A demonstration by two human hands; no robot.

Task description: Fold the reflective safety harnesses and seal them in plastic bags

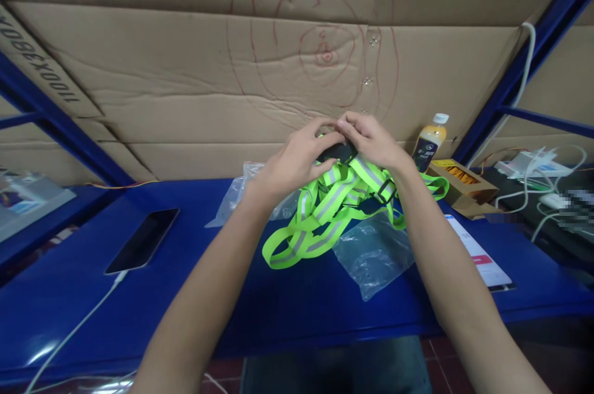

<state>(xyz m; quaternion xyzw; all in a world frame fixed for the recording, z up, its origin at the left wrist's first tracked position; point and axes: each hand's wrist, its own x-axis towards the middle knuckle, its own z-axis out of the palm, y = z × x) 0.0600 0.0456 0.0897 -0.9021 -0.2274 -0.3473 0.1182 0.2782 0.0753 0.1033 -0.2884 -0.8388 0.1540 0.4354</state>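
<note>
Both my hands meet over a tangled bundle of neon-yellow reflective straps (pixel 320 208) with grey stripes, which looks like a reflective vest. My left hand (pixel 301 156) is curled around a black piece (pixel 340 151) among the straps; its exact kind is unclear. At the upper edge of that piece, my right hand (pixel 369 137) pinches with thumb and forefinger, and whatever lies between them is hidden. A black slider buckle (pixel 386 191) shows on a strap below the right hand. Clear plastic bags (pixel 375 258) lie under and beside the straps.
On the blue table (pixel 288 307) a phone (pixel 143 240) with a white cable lies at left. To the right are a drink bottle (pixel 429 143), an open cardboard box (pixel 461 187) and a lit tablet-like screen (pixel 482 255). Cardboard (pixel 162 72) walls the back, between blue posts.
</note>
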